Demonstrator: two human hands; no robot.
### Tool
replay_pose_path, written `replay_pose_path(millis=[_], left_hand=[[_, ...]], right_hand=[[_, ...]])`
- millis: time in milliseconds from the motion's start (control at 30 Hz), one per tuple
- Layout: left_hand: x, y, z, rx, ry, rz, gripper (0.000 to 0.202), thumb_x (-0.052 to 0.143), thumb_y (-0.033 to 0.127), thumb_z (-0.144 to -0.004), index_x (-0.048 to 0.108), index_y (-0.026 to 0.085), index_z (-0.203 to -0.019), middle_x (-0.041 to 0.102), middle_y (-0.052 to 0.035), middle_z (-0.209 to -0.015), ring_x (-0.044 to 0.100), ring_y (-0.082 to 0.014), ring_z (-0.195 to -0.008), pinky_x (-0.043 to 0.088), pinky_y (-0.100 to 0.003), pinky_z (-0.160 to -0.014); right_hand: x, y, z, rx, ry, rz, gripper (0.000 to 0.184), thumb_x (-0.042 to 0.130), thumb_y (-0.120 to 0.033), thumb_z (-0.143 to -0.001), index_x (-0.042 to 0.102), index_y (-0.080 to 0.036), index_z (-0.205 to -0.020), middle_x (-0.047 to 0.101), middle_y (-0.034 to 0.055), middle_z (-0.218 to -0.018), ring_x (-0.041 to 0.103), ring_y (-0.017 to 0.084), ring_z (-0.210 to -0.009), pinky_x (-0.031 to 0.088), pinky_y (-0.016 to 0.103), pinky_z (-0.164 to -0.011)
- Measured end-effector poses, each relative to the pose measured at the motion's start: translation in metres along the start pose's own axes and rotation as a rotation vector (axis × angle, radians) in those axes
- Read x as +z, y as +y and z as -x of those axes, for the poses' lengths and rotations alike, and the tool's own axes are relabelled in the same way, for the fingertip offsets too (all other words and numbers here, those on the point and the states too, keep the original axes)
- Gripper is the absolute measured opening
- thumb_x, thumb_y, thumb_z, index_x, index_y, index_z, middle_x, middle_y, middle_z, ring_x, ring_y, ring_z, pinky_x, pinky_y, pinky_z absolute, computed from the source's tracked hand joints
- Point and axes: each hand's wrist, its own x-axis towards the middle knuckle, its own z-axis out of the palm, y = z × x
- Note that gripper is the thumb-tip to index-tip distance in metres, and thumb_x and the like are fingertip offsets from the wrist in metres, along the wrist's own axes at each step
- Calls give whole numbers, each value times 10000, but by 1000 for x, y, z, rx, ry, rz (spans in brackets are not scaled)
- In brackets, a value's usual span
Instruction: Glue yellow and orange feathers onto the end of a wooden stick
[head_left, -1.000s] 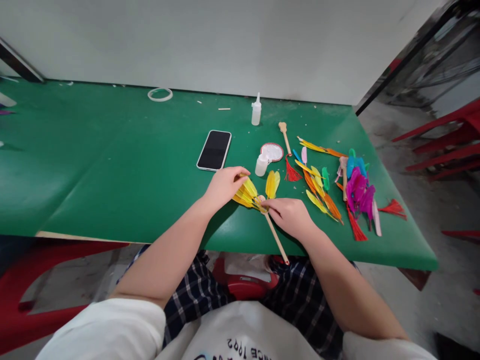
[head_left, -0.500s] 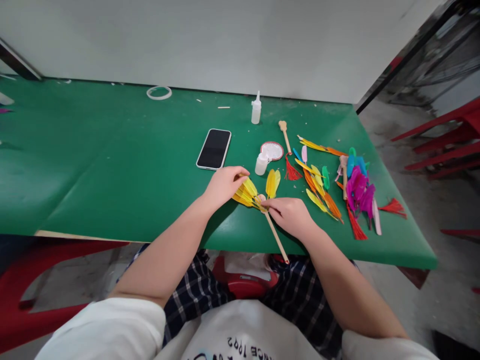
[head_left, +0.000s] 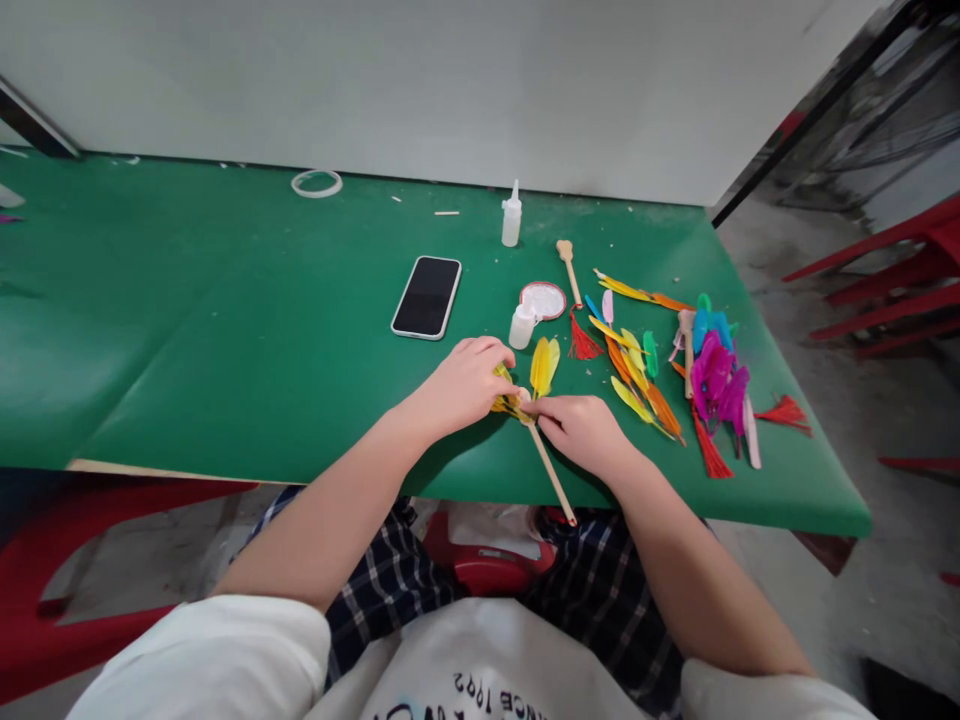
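- The stick [head_left: 553,472] lies at the near side of the green table [head_left: 300,320], its head between the two hands; its long axis slants from the head toward the person and rightward, the tail end poking just past the near edge.
- Yellow feathers [head_left: 540,368] fan from the head, pointing away from the person; more, largely covered, lie leftward.
- The left hand [head_left: 471,380] curls over those leftward feathers; whether it grasps or only presses, I cannot tell.
- The right hand [head_left: 583,432] has its fingertips on the head; the thumb is hidden, so pinch or press is unclear.
- Just beyond the left hand stands a bottle [head_left: 521,328], before a dish [head_left: 546,300].
- Farther left lies a phone [head_left: 427,298]; loose feathers [head_left: 637,375] lie to the right.
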Motion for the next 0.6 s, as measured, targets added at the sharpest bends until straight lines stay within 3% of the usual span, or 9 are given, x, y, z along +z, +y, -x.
replay_pose_path(millis=[600], left_hand=[[-5,1,3,-38,-135,-53,281,499,138,-814,661,289,-987,554,-67,-1070,431,-240,-1080,329,-394,-878]], right_hand=[[-1,-5,6,8,-33,165,337,334,-290,-884,635,-308,-1035,707,-10,-872,646,139,-734,389,224,-583]])
